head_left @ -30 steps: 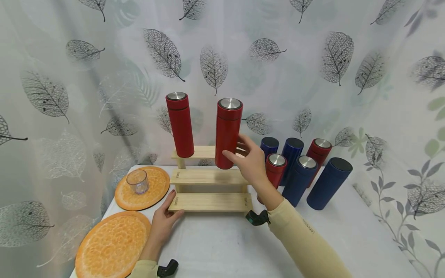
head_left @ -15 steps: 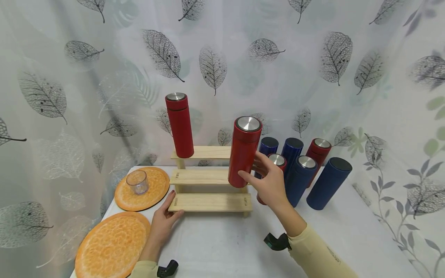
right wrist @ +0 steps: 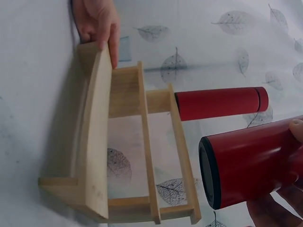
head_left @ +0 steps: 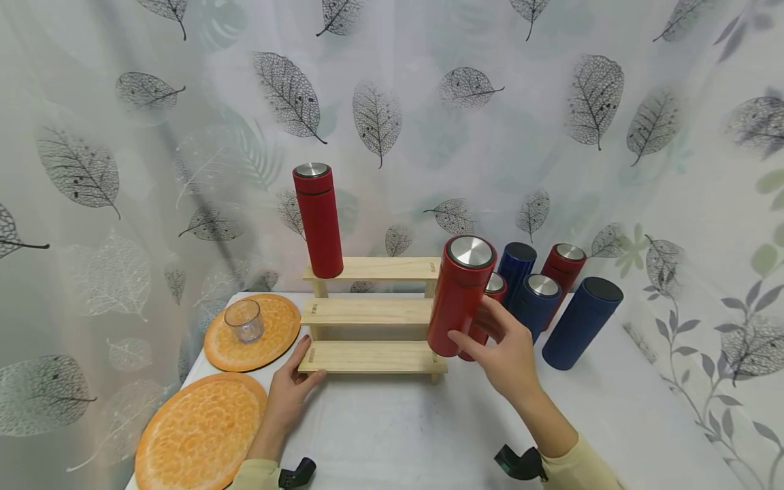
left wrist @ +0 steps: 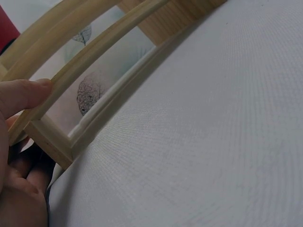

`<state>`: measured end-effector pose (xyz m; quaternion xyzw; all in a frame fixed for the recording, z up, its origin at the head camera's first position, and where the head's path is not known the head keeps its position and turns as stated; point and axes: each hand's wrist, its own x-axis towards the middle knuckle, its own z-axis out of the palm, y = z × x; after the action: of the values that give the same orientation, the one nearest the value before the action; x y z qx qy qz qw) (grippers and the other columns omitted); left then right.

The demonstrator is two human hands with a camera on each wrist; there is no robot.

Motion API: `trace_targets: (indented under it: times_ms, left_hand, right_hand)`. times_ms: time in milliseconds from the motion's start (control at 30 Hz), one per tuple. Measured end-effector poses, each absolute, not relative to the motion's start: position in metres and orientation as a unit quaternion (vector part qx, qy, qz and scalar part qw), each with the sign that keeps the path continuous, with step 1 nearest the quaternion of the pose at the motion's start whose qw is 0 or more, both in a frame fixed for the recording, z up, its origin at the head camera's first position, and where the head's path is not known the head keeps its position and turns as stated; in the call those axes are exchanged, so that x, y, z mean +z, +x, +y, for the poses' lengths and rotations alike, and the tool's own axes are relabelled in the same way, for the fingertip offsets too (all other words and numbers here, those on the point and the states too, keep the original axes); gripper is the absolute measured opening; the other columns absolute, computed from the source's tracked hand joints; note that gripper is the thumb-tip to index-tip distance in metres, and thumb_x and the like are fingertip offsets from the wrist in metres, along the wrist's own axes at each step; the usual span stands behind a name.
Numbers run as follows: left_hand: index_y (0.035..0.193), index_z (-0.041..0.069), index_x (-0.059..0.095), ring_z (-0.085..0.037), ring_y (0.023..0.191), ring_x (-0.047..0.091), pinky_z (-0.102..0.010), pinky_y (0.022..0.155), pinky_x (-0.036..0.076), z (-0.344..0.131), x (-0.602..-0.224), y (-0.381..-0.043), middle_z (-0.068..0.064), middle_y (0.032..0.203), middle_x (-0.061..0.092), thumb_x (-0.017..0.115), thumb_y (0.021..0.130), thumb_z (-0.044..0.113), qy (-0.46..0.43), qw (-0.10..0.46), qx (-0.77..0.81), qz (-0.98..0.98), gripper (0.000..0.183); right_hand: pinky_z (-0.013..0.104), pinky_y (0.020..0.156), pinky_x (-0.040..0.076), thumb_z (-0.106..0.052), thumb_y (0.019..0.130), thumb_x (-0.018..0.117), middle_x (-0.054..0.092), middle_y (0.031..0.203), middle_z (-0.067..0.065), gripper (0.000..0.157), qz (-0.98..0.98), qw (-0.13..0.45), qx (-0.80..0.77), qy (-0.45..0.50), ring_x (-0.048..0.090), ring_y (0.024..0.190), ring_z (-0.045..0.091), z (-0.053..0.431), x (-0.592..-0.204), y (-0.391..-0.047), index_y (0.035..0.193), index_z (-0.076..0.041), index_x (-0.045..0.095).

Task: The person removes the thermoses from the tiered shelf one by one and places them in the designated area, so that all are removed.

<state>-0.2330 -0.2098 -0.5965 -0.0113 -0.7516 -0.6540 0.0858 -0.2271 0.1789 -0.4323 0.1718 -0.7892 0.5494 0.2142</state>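
Observation:
My right hand (head_left: 505, 344) holds a red thermos bottle (head_left: 461, 299) with a silver lid, thumb on one side and fingers on the other. The bottle leans a little, raised off the right end of the three-step wooden shelf (head_left: 370, 312). In the right wrist view its dark base (right wrist: 210, 172) faces the shelf. My left hand (head_left: 288, 398) grips the left end of the lowest step; in the left wrist view the thumb (left wrist: 28, 94) lies on the front edge, fingers under and behind. Another red thermos bottle (head_left: 320, 224) stands on the left of the top step.
Right of the shelf stand several blue and red bottles, among them a dark blue one (head_left: 580, 325) and a red one (head_left: 562, 269). On the left lie two round orange mats (head_left: 199, 429), the rear one bearing a clear glass (head_left: 245, 321). A leaf-print curtain (head_left: 410, 122) hangs behind.
My right hand has carried the red thermos bottle right, down and nearer, away from above the shelf toward the standing bottles. My left hand has stayed on the shelf.

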Motion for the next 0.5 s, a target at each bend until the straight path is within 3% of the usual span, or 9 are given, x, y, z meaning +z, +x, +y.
trace_targets:
  times_ms: [500]
  left_hand:
    - [0.168,0.005,0.040,-0.031,0.156,0.036,-0.009,0.105,0.041,-0.210,-0.595,-0.233,-0.008,0.176,0.029,0.082,0.098,0.006,-0.006,0.086,-0.651,-0.754,0.081]
  right_hand:
    - [0.022,0.097,0.054,-0.006,0.088,0.092,0.073,0.136,0.006,0.066,-0.814,0.207,0.526,0.137,0.068,0.118,0.001,0.206,-0.457,-0.210,0.149,-0.010,0.065]
